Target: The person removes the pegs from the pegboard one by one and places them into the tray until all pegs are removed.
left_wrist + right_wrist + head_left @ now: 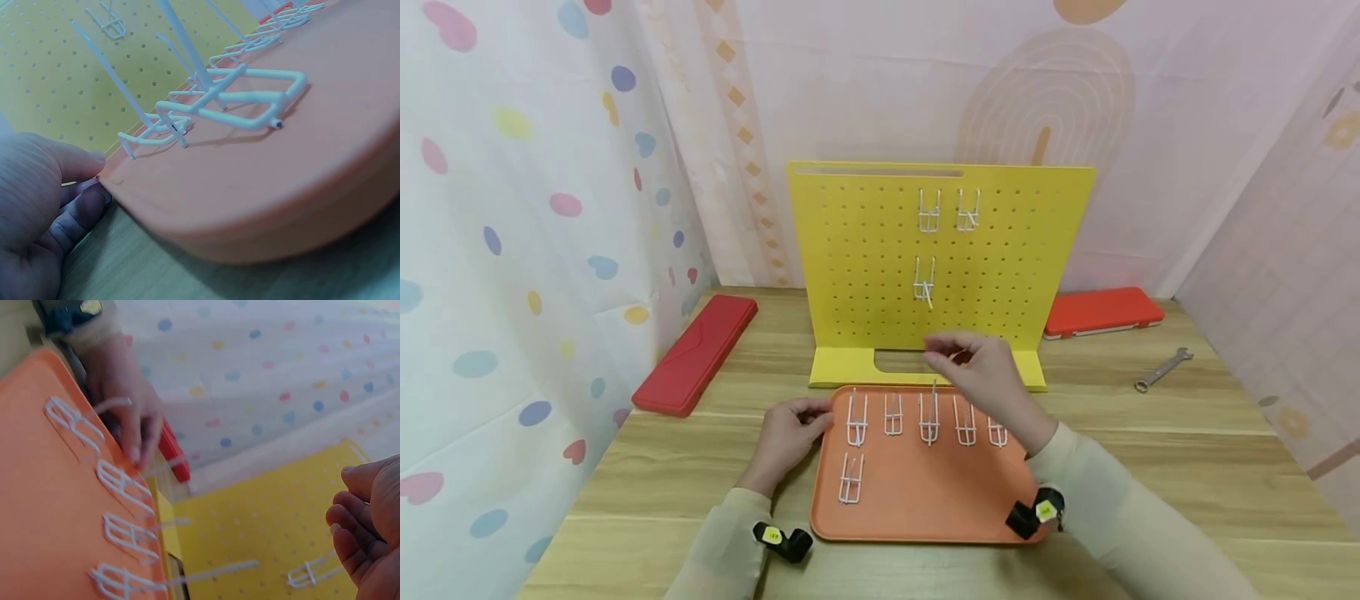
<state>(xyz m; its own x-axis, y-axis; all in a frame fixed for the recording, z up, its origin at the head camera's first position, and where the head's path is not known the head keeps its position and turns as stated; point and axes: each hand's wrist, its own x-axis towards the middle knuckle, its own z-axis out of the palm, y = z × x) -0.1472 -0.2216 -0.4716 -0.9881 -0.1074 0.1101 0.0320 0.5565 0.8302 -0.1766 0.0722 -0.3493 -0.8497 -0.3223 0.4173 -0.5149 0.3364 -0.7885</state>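
My left hand (787,440) pinches the left rim of an orange tray (940,500), thumb and fingers at its edge in the left wrist view. On the tray lie several white wire pegboard hooks (247,97), prongs pointing up. My right hand (983,372) is in the air over the tray's far side, before a yellow pegboard (865,250). Its fingers are loosely bent with nothing between them, as the right wrist view shows. Three hooks hang on the board: two near the top, and one lower hook (923,288) above the right hand.
A dark red case (696,354) lies on the wooden table at the left. To the right of the board sit an orange-red case (1103,312) and a metal wrench (1163,370). Patterned curtains (880,83) stand behind and at both sides.
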